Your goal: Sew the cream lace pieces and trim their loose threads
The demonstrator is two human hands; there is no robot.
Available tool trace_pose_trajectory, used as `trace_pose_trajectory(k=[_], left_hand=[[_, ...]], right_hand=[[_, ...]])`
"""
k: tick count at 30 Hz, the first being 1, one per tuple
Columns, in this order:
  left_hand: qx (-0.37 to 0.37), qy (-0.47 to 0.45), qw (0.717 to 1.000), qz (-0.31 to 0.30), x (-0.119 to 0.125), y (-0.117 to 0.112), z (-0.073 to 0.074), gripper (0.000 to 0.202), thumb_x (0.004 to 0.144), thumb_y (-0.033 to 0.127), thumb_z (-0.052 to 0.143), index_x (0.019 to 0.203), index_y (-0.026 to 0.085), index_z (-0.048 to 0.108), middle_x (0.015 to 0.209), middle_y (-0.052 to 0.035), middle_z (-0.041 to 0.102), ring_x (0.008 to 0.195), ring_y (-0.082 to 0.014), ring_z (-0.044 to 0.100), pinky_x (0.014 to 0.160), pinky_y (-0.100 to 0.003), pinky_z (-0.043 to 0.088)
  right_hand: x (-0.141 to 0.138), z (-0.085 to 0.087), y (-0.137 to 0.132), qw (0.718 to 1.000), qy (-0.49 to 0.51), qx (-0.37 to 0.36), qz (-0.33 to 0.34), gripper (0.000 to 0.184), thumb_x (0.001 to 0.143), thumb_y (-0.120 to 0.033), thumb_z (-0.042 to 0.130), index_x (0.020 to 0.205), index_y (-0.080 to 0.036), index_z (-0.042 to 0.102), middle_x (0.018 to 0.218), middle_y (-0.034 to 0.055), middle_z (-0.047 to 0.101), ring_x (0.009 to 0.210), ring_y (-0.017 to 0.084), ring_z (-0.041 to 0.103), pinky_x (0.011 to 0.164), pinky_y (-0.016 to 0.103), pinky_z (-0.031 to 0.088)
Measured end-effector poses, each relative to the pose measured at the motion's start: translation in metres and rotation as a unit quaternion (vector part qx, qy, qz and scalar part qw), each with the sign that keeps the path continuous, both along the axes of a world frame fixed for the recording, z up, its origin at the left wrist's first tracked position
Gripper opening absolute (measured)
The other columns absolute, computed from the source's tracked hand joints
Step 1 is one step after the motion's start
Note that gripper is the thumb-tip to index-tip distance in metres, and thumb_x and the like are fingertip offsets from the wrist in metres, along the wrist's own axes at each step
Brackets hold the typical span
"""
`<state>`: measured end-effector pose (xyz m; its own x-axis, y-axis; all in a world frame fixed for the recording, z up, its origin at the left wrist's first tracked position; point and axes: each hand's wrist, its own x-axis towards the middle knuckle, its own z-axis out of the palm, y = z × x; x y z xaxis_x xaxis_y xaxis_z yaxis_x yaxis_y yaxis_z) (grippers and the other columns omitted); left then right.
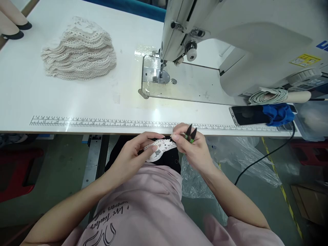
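A small white lace piece (160, 147) is held between both hands just below the table's front edge, over my lap. My left hand (133, 153) pinches its left end with thumb and fingers. My right hand (192, 147) grips its right end and also holds a small thread snipper (191, 134) with black blades and a green handle, blades pointing up.
A pile of cream lace pieces (79, 49) lies at the table's back left. The white sewing machine (230, 44) stands at the right, with a phone (248, 115) and blue cloth (278, 114) beside it. A printed ruler (102, 121) runs along the table edge. Clear plastic bags (235, 153) hang below.
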<state>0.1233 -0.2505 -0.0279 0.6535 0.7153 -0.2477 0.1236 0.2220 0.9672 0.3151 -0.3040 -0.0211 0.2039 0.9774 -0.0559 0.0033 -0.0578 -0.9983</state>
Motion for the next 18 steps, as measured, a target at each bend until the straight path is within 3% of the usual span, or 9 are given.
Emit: trace_pose_trajectory(k=[3, 6, 8, 11, 13, 16, 18], left_hand=[[-0.04, 0.006, 0.999, -0.032, 0.004, 0.002, 0.0, 0.031, 0.089, 0.043, 0.064, 0.115, 0.025, 0.065, 0.09, -0.0025, 0.066, 0.068, -0.0126, 0.052, 0.062, -0.025, 0.042], [-0.06, 0.017, 0.997, -0.036, 0.008, 0.005, 0.0, 0.028, 0.087, 0.046, 0.065, 0.097, 0.021, 0.069, 0.07, 0.0022, 0.054, 0.055, -0.0084, 0.035, 0.051, -0.023, 0.03], [-0.066, 0.026, 0.997, -0.031, 0.009, 0.006, 0.0, 0.03, 0.088, 0.048, 0.063, 0.087, 0.019, 0.069, 0.06, 0.0044, 0.042, 0.052, -0.0079, 0.028, 0.049, -0.024, 0.024], [-0.057, 0.018, 0.997, -0.055, 0.009, 0.007, 0.0, 0.03, 0.089, 0.046, 0.062, 0.081, 0.018, 0.069, 0.064, 0.0025, 0.049, 0.055, -0.0084, 0.032, 0.052, -0.024, 0.027], [-0.051, 0.011, 0.996, -0.077, 0.007, 0.006, 0.0, 0.03, 0.089, 0.046, 0.062, 0.077, 0.018, 0.069, 0.066, 0.0015, 0.053, 0.056, -0.009, 0.036, 0.054, -0.025, 0.029], [-0.058, 0.024, 0.995, -0.076, 0.005, 0.006, -0.001, 0.032, 0.089, 0.049, 0.063, 0.078, 0.019, 0.067, 0.066, 0.0009, 0.055, 0.057, -0.01, 0.041, 0.053, -0.025, 0.03], [-0.063, 0.033, 0.996, -0.058, 0.005, 0.006, -0.003, 0.032, 0.088, 0.051, 0.063, 0.082, 0.019, 0.068, 0.069, -0.0001, 0.057, 0.058, -0.0107, 0.044, 0.054, -0.025, 0.031]], right_hand=[[-0.004, 0.002, 0.002, 0.999, -0.031, 0.029, 0.033, 0.011, 0.087, -0.03, 0.07, 0.081, -0.021, 0.067, 0.089, 0.002, 0.059, 0.067, 0.01, 0.051, 0.058, 0.026, 0.043], [-0.006, 0.004, 0.002, 0.996, -0.056, 0.047, 0.05, 0.009, 0.087, -0.025, 0.069, 0.08, -0.02, 0.067, 0.091, 0.0032, 0.061, 0.075, 0.012, 0.056, 0.067, 0.028, 0.047], [-0.004, 0.004, 0.002, 0.996, -0.011, 0.043, 0.082, 0.009, 0.091, -0.026, 0.065, 0.084, -0.02, 0.063, 0.089, 0.0024, 0.064, 0.062, 0.008, 0.051, 0.059, 0.026, 0.045], [0.002, 0.0, 0.002, 0.987, 0.049, 0.015, 0.154, 0.011, 0.096, -0.029, 0.057, 0.089, -0.02, 0.057, 0.076, -0.0014, 0.065, 0.044, 0.005, 0.038, 0.045, 0.022, 0.036], [0.006, -0.001, 0.001, 0.989, -0.029, 0.026, 0.144, 0.011, 0.096, -0.027, 0.057, 0.087, -0.019, 0.056, 0.068, -0.0033, 0.06, 0.049, 0.006, 0.044, 0.047, 0.022, 0.037], [0.011, 0.007, -0.003, 0.974, -0.203, 0.074, 0.065, 0.01, 0.094, -0.019, 0.058, 0.084, -0.019, 0.059, 0.067, -0.0035, 0.058, 0.06, 0.008, 0.052, 0.055, 0.022, 0.041], [0.015, 0.021, -0.008, 0.964, -0.221, 0.059, 0.135, 0.009, 0.093, -0.016, 0.057, 0.088, -0.02, 0.062, 0.072, -0.0018, 0.065, 0.063, 0.01, 0.059, 0.057, 0.022, 0.045]])
